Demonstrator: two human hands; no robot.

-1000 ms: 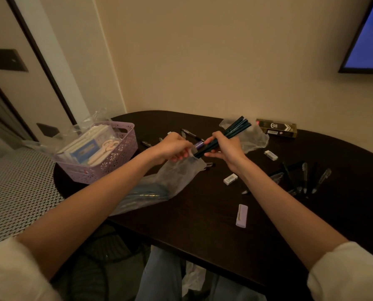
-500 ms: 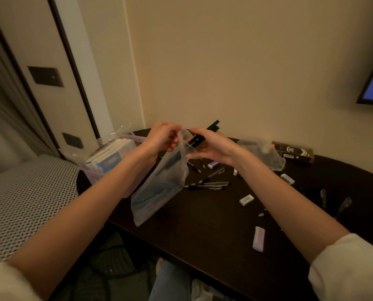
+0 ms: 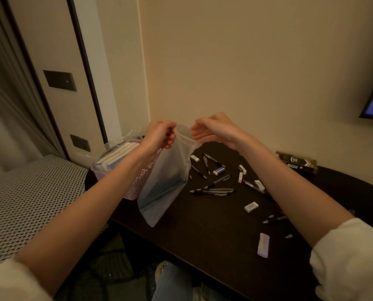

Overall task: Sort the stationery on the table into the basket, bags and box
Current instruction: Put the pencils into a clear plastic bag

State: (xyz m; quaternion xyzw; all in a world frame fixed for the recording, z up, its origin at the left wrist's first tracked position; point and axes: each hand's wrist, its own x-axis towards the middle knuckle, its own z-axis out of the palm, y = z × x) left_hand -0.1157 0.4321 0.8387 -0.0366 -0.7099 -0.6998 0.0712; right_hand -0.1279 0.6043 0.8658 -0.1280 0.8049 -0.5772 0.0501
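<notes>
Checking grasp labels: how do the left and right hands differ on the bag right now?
The left hand has its fingers curled, pinching one side of the clear bag's mouth and bearing its weight. The right hand has relaxed, nearly straight fingers at the other side, gripping nothing visible. Both are raised above the table at similar height.
</notes>
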